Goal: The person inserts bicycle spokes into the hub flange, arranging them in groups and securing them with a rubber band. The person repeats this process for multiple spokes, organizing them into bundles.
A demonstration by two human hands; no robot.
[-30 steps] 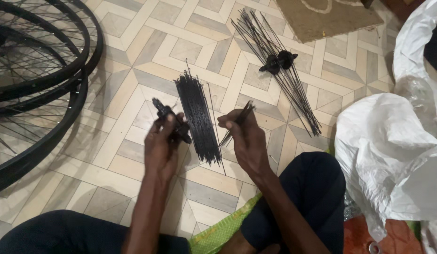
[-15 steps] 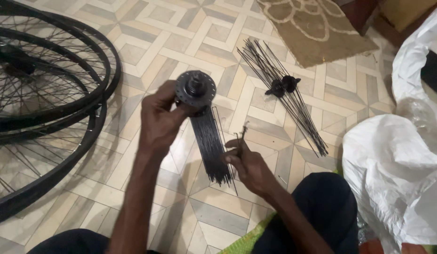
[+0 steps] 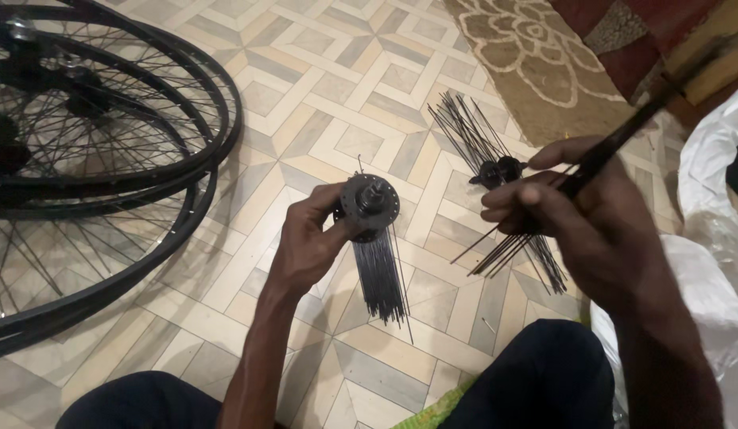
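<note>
Left hand (image 3: 313,238): closed round a black wheel hub (image 3: 369,202), its spokes (image 3: 381,274) hanging below the grip. Right hand (image 3: 579,218): fingers pinched on a bundle of loose spokes (image 3: 615,143), now raised well above its earlier low position. Beyond the right grip: second hub with spokes (image 3: 496,171) on tiled floor (image 3: 321,95). Left of the left grip: stacked wheels (image 3: 91,159). Right: white sack (image 3: 714,286).

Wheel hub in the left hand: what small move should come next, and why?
Probably bring the right hand down toward the hub and feed one spoke from its loose bundle into a flange hole. The left hand holds the hub flange-up with spokes already hanging below it, while the right hand's bundle is raised away from it.
</note>
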